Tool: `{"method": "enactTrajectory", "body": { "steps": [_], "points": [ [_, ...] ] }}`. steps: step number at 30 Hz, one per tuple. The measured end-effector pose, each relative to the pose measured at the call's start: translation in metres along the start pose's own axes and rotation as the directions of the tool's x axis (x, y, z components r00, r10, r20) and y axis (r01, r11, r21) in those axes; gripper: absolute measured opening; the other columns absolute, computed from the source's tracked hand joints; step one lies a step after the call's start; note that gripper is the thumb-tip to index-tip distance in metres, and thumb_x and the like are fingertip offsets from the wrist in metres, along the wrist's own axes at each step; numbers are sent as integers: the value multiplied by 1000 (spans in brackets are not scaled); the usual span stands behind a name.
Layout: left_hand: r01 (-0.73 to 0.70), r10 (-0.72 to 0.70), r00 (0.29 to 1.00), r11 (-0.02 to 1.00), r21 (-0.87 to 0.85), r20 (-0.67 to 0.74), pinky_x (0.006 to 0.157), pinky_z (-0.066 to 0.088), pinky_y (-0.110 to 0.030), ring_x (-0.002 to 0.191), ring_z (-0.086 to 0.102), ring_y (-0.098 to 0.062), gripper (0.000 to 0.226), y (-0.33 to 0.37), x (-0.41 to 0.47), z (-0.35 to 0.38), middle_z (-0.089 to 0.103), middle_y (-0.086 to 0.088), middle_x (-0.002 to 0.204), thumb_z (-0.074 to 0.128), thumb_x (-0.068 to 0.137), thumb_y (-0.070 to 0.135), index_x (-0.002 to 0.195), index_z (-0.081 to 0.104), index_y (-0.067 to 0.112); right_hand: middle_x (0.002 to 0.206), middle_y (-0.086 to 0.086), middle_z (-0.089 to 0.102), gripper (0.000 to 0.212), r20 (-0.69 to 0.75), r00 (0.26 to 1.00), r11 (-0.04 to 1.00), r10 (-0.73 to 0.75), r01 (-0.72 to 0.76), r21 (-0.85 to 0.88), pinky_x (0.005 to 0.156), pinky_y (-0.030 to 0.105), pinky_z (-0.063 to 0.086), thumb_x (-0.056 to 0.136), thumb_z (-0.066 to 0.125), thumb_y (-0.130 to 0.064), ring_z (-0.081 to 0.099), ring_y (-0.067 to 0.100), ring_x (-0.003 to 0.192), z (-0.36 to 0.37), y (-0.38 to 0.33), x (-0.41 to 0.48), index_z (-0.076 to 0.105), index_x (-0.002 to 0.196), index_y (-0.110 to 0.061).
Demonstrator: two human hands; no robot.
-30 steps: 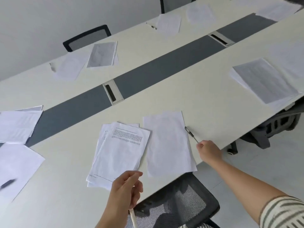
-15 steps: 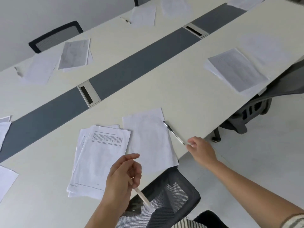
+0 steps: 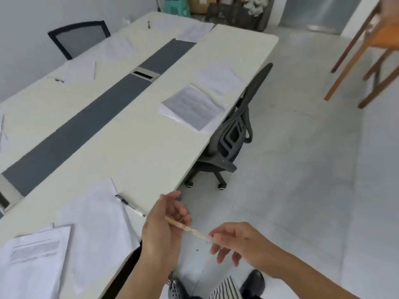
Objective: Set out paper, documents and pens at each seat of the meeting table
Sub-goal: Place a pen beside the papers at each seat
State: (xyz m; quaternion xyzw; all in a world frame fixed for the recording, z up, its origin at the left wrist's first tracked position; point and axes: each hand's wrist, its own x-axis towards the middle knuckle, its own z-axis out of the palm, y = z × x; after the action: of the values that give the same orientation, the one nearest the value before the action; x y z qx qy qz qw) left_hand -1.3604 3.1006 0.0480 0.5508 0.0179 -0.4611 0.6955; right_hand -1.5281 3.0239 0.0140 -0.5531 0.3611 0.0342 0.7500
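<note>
My left hand [image 3: 162,231] holds a pale pen [image 3: 190,229] out past the near edge of the long white table [image 3: 133,152], above the floor. My right hand [image 3: 239,240] pinches the pen's other end. A dark-tipped pen [image 3: 129,205] lies on the table beside a blank sheet [image 3: 95,219], with a printed document [image 3: 32,255] left of it. At the seat farther along the right side lies a printed stack [image 3: 194,108] with a blank sheet [image 3: 218,77] beyond it.
A grey office chair [image 3: 233,130] is tucked at the right side, and a black chair [image 3: 79,38] stands across the table. More papers and a pen [image 3: 56,79] lie on the far side. Wooden furniture legs [image 3: 367,61] stand at the right, boxes at the back.
My right hand left the pen on the table and came over to the pale pen in my left hand. The view swung right toward the table's far end.
</note>
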Motion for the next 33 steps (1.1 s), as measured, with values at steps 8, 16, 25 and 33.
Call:
{"method": "enactTrajectory", "body": {
  "steps": [8, 16, 25, 33],
  "points": [
    [-31, -100, 974, 832, 554, 206, 62, 49, -34, 62, 61, -23, 19, -71, 8, 121, 65, -11, 67, 47, 98, 9, 97, 65, 3, 55, -4, 48, 22, -292, 954, 997, -65, 50, -57, 54, 24, 35, 95, 59, -26, 42, 12, 53, -136, 27, -71, 70, 92, -8],
    [-104, -155, 950, 659, 745, 269, 63, 48, -34, 67, 62, -25, 16, -74, 86, 179, 68, -13, 70, 50, 97, 6, 94, 65, 4, 53, -3, 38, 22, -704, 710, 993, 26, 64, 101, 51, 27, 32, 96, 56, -17, 37, 17, 50, -247, 40, -78, 69, 87, -2],
    [-288, -225, 861, 525, 801, 457, 61, 48, -25, 64, 64, -12, 13, -55, 186, 304, 70, -4, 69, 52, 96, 10, 95, 65, 12, 48, -2, 37, 20, -834, 547, 981, 73, 111, 159, 51, 30, 31, 95, 57, -10, 36, 18, 44, -356, -24, -48, 71, 83, -2],
    [-313, -214, 858, 504, 805, 467, 64, 50, -26, 67, 66, -10, 12, -37, 254, 403, 70, -1, 72, 53, 96, 14, 97, 65, 17, 47, -1, 36, 21, -822, 563, 975, 88, 122, 188, 49, 27, 30, 96, 55, -6, 35, 19, 43, -453, -62, 0, 71, 83, -1]
  ]
}}
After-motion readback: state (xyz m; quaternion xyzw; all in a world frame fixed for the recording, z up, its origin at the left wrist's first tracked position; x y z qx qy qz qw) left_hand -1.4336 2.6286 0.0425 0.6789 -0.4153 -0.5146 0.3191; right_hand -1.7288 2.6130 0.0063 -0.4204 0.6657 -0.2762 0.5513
